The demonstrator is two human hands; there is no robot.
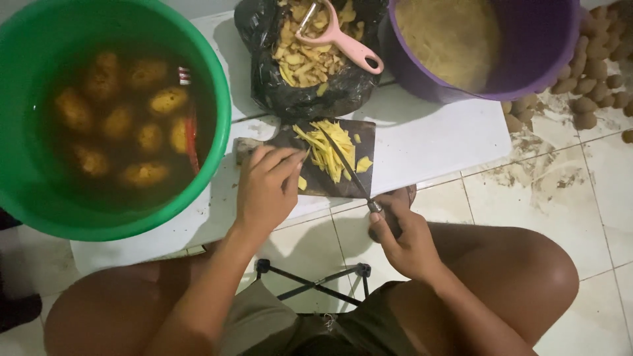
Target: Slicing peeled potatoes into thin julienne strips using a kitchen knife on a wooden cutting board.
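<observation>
Knife (349, 170) is gripped in my right hand (405, 240) at frame centre; my left hand (267, 188) presses the potato strips (328, 150) on the board (330, 184), fingertips should stay curled back.

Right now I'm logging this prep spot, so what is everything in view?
green bucket: one, left, filled with water.
peeled potatoes: about ten, yellow, submerged in the green bucket.
black bag: one, top centre, holding yellow peelings.
peeler: one, pink, lying on the peelings.
purple bucket: one, top right, with pale yellow shreds inside.
unpeeled potatoes: a pile, brown, on the floor at far right.
cutting board: one, dark, on the white slab.
potato strips: a heap, yellow, on the cutting board.
knife: one, dark blade across the strips.
stool frame: one, black, between the knees.
left hand: on the board's left edge.
right hand: gripping the knife handle.
</observation>
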